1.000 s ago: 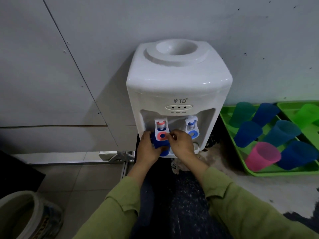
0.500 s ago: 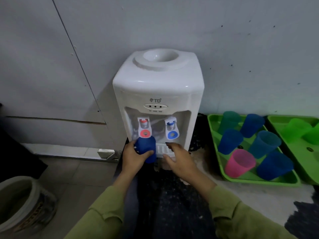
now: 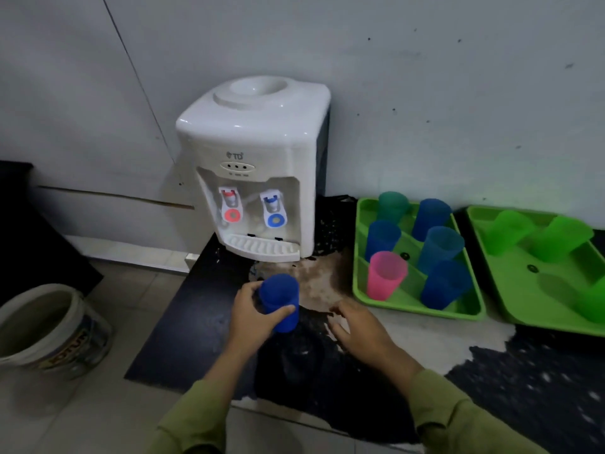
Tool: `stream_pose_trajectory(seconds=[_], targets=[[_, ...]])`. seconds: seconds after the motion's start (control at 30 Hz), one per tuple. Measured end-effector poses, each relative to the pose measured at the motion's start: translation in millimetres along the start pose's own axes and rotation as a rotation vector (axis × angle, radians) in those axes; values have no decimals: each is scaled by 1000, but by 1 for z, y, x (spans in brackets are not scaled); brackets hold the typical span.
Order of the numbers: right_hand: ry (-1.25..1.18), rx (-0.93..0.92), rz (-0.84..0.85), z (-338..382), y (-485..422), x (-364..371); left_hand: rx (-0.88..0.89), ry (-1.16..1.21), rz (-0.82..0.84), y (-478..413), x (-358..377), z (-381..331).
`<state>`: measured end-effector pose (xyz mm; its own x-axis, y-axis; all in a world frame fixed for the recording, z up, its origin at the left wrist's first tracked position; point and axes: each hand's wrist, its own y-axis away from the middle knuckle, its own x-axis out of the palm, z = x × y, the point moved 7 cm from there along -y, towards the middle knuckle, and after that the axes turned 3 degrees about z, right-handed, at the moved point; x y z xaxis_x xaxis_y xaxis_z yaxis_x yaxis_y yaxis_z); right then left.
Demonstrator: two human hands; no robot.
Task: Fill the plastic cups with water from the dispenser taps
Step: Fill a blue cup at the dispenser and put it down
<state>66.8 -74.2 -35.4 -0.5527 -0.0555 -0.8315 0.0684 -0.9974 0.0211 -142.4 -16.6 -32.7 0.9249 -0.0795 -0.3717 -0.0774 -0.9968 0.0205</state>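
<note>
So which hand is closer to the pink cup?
Right. The right hand is just left of the pink cup; the left hand is farther left, gripping a blue cup.

One dispenser (image 3: 248,132), two taps (image 3: 231,208), two trays (image 3: 409,303), ten cups (image 3: 386,276), one bucket (image 3: 49,335).

The white water dispenser (image 3: 252,142) carries "TD" on its front, above three small lamps whose captions are too small to read. The bucket (image 3: 49,332) at near left shows the letters "OTUN".
</note>
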Motion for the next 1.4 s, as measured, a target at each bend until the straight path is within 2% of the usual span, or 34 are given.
stream_pose_trajectory(seconds=[0.27, 0.67, 0.83, 1.03, 1.13, 1.4], targets=[[23, 178, -24, -69, 64, -31, 64, -13, 243, 28, 85, -22], [78, 402, -282, -186, 134, -129, 198, 60, 492, 59, 230, -99], [140, 444, -303, -253, 151, -179, 213, 77, 485, 69, 299, -143], [182, 422, -145, -319, 165, -204, 164, 130, 400, 70, 372, -181], [206, 381, -78, -335, 169, -207, 157, 142, 359, 65, 399, -196], [196, 214, -87, -353, 175, -213, 59, 8, 256, 46, 471, -205]])
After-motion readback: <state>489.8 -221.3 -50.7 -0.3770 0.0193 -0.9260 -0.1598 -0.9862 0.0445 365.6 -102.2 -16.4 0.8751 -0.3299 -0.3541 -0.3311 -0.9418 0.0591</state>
